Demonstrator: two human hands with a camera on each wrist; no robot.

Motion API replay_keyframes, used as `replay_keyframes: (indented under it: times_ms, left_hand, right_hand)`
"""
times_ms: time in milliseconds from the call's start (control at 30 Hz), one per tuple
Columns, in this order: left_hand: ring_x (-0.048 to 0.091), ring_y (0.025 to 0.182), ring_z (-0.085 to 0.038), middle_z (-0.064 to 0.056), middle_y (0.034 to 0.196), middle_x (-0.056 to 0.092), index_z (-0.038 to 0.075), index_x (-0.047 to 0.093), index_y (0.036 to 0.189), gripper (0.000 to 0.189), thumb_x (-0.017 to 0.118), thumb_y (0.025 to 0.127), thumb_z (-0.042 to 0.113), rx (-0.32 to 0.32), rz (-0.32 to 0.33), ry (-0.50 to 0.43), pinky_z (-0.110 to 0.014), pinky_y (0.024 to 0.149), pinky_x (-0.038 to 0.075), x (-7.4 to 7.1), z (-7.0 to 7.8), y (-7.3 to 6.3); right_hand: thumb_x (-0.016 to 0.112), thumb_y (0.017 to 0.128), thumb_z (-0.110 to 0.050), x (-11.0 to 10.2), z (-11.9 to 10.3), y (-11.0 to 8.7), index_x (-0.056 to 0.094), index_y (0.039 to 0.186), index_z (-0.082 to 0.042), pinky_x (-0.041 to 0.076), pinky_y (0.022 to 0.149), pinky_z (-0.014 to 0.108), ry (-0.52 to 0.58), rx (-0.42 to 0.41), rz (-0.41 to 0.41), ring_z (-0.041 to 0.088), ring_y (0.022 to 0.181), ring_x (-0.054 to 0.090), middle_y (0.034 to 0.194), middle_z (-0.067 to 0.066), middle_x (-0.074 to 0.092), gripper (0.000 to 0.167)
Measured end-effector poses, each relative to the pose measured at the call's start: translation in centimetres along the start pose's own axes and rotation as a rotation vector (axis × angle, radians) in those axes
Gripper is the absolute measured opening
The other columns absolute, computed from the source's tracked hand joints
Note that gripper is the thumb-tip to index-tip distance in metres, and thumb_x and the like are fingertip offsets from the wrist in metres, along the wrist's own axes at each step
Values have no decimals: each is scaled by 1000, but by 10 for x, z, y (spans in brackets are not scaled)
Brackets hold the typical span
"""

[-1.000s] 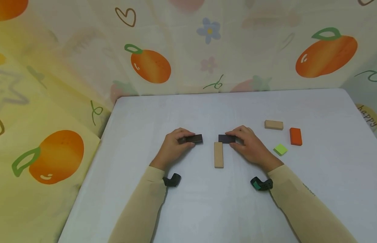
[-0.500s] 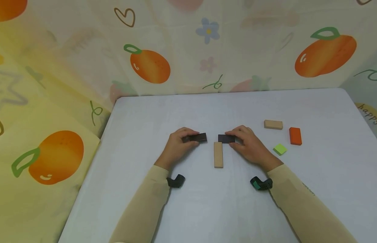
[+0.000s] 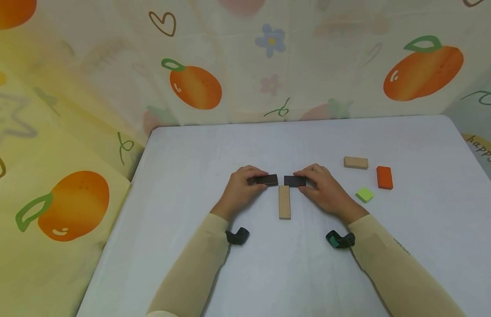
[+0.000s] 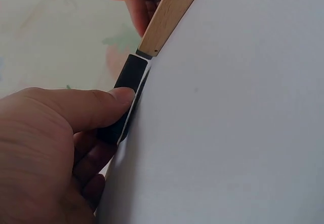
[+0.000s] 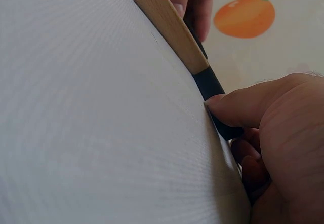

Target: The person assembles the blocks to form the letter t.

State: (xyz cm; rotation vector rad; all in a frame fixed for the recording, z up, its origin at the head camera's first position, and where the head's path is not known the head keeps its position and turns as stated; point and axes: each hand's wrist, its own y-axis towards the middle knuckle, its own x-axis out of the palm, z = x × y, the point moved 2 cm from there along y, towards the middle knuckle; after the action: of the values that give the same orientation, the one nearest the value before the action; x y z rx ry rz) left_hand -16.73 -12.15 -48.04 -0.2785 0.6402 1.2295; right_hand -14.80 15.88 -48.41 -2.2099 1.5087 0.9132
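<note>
Between thumb and fingers, my left hand (image 3: pixel 242 187) pinches a black rectangular block (image 3: pixel 271 179) near its left end. My right hand (image 3: pixel 322 189) pinches a second black block (image 3: pixel 291 181) lying flat on the table, its left end at the far end of a plain wooden block (image 3: pixel 284 202). A narrow gap separates the two black blocks in the head view. The left wrist view shows the left black block (image 4: pixel 130 72) close over the white tabletop, with my thumb along its side. In the right wrist view, my thumb presses the near face of the right black block (image 5: pixel 210 84).
Right of my right hand lie another wooden block (image 3: pixel 356 162), an orange-red block (image 3: pixel 385 178) and a small lime-green block (image 3: pixel 364 195). A fruit-printed cloth (image 3: pixel 309 66) hangs behind the white table (image 3: pixel 178 176) and on its left.
My left hand has moved right with its black block, bringing it close to the other black block. My right hand and the other blocks have stayed in place.
</note>
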Motion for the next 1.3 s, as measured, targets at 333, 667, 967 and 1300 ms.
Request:
replay_keyframes:
  times_ms: [333, 667, 967, 1300]
  left_hand:
    - [61, 115, -22, 0, 126, 76, 11, 82, 126, 36, 91, 91, 10, 33, -26, 60, -39, 102, 47, 6, 2, 5]
    - [60, 114, -21, 3, 125, 76, 14, 82, 126, 34, 90, 93, 10, 30, -43, 78, -42, 102, 45, 8, 5, 6]
    - [58, 109, -18, 7, 124, 76, 16, 83, 125, 35, 91, 92, 13, 52, -42, 85, -44, 100, 41, 10, 4, 5]
    - [59, 112, -19, 7, 125, 76, 16, 82, 126, 34, 90, 93, 14, 61, -44, 107, -49, 103, 37, 10, 6, 5]
  right_hand:
    - [75, 104, -5, 0, 1, 1, 70, 143, -9, 42, 107, 55, 1, -2, -5, 32, 130, 49, 131, 8, 61, 39]
    - [74, 104, -5, -1, 1, 1, 70, 142, -8, 41, 108, 56, 4, -20, -1, 34, 130, 49, 130, 9, 61, 39]
    - [74, 104, -5, 0, 3, 1, 71, 142, -9, 41, 108, 56, 7, -20, 1, 33, 130, 49, 130, 8, 61, 39]
    - [75, 103, -5, -1, 2, 1, 71, 142, -9, 40, 106, 55, 8, -24, 0, 33, 129, 50, 129, 8, 61, 39]
